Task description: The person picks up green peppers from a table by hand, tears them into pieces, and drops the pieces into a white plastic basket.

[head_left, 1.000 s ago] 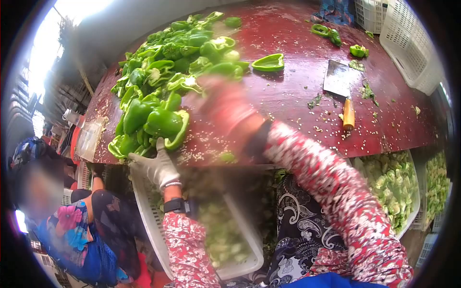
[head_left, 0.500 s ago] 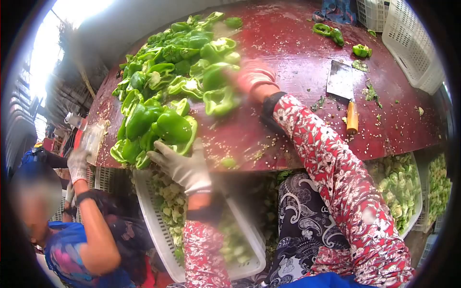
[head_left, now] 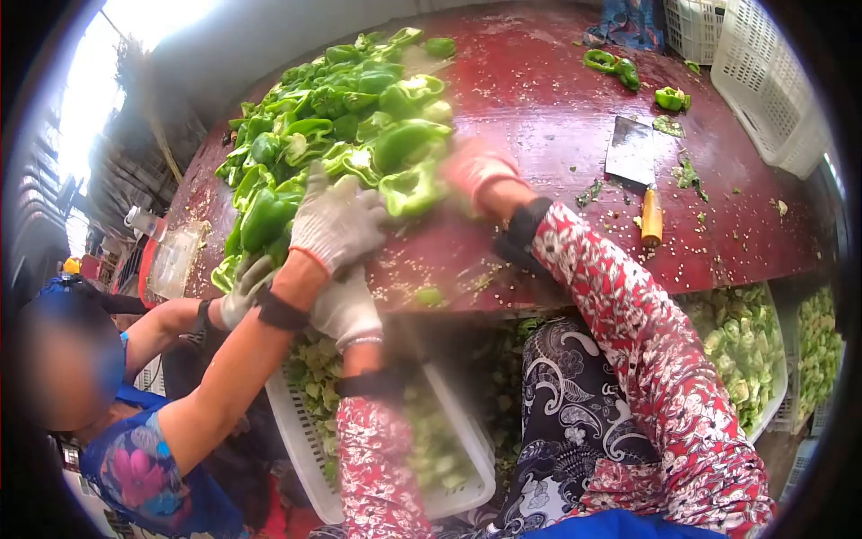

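Key relation: open pepper half (head_left: pixel 409 189) lies on the tabletop (head_left: pixel 539 81) just left of the right hand (head_left: pixel 483 171), at the near right edge of the pepper pile (head_left: pixel 346 103). Cut side looks up; long axis seems to run roughly crosswise, right end toward the hand and tipped a bit away from the wearer. Second pepper half (head_left: pixel 415 145) sits right behind it, skin side showing, similar lie, also left of the fingers. Right hand clearly the nearer one. Its pose: forearm comes in from lower right on a long diagonal, wrist over the tabletop, fingers pointing left and away. Fingers smeared by blur, so cannot tell if that grip is apart or together, or whether it touches either half. Left hand (head_left: pixel 345 310), gloved, is at the front edge of the tabletop, forearm coming up from below over the white crate (head_left: pixel 483 501); fingers hidden behind a co-worker's right hand (head_left: pixel 337 225), so grip state can't be told either, contact unclear. That co-worker's hand is gloved, reaches in from the left, back of hand up, fingers over the near part of the pile, between wearer's left hand and the peppers; co-worker's left hand (head_left: pixel 244 292) is lower, by the pile's near left end. Cleaver (head_left: pixel 631 148) lies well apart, right of the right hand, handle toward the wearer.
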`<state>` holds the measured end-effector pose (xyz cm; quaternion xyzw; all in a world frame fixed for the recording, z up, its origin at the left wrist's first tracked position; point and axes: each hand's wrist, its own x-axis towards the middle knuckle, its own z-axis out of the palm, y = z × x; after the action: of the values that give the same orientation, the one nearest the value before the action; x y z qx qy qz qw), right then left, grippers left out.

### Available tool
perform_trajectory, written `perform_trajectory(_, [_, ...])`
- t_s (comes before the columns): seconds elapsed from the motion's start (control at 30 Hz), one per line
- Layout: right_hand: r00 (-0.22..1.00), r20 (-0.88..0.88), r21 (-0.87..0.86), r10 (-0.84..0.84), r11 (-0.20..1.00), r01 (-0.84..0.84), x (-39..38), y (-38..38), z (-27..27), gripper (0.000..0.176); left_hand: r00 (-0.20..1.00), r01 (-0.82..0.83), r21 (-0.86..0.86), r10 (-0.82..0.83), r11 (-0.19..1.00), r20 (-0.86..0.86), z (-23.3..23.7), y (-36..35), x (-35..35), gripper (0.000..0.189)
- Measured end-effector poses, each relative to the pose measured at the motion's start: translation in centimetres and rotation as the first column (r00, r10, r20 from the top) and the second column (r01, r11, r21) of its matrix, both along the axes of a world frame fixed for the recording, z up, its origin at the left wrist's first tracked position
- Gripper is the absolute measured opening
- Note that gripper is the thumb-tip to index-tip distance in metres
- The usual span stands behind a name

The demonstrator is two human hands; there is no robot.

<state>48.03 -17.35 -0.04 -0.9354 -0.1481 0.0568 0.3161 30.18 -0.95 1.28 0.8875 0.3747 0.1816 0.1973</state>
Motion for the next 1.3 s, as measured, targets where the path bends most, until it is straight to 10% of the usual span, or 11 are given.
perform_trajectory(0.23, [0.987,0.150,-0.270,0.057,0.963,-0.014,-6.8,2.4,5.0,0.029,0.975,-0.163,0.018,0.158,0.986,0.155,-4.4,0.8,-4.5,0.086])
perform_trajectory(0.37, [0.995,0.089,0.019,0.056,0.998,-0.058,-6.0,9.2,1.4,0.028,0.949,-0.212,0.104,0.179,0.972,0.258,-4.4,-1.8,-5.3,0.082])
perform_trajectory(0.53, [0.960,-0.033,0.562,0.276,0.800,-0.211,-8.8,11.7,2.7,0.030,0.888,0.131,0.276,-0.236,0.952,0.394,-4.5,-2.7,-5.1,0.074])
perform_trajectory(0.67, [0.846,0.533,-0.123,0.028,0.991,0.045,-2.0,8.8,2.3,0.024,0.923,0.268,0.349,-0.343,0.898,0.173,-3.7,-2.0,-4.5,0.058])
perform_trajectory(0.73, [0.856,0.444,0.051,-0.264,0.962,0.270,-0.6,7.1,3.3,0.025,0.921,0.282,0.372,-0.358,0.884,0.153,-4.3,-1.0,-3.9,0.054])
perform_trajectory(1.03, [0.831,0.543,-0.356,0.119,0.929,0.100,-0.9,8.6,4.0,0.022,0.853,0.432,0.140,-0.454,0.891,0.257,-2.9,7.4,-2.6,0.041])
perform_trajectory(1.1, [0.975,0.217,-0.154,0.055,0.988,-0.022,-2.1,9.6,5.2,0.027,0.820,0.429,0.220,-0.480,0.876,0.312,-2.9,7.0,-4.6,0.035])
perform_trajectory(1.17, [0.964,0.264,-0.201,-0.027,0.976,0.082,-2.0,10.3,4.3,0.025,0.853,-0.160,0.704,-0.263,0.692,0.452,-2.1,4.8,-6.8,0.027])
perform_trajectory(1.27, [0.976,0.180,-0.387,0.120,0.921,-0.042,-2.8,10.3,4.5,0.021,0.895,-0.372,0.552,0.130,0.747,0.428,-4.0,5.7,-7.2,0.029])
perform_trajectory(1.3, [0.916,0.002,-0.482,0.402,0.803,-0.351,0.7,12.4,1.4,0.019,0.894,-0.374,0.548,0.134,0.748,0.427,-4.6,6.2,-7.4,0.029])
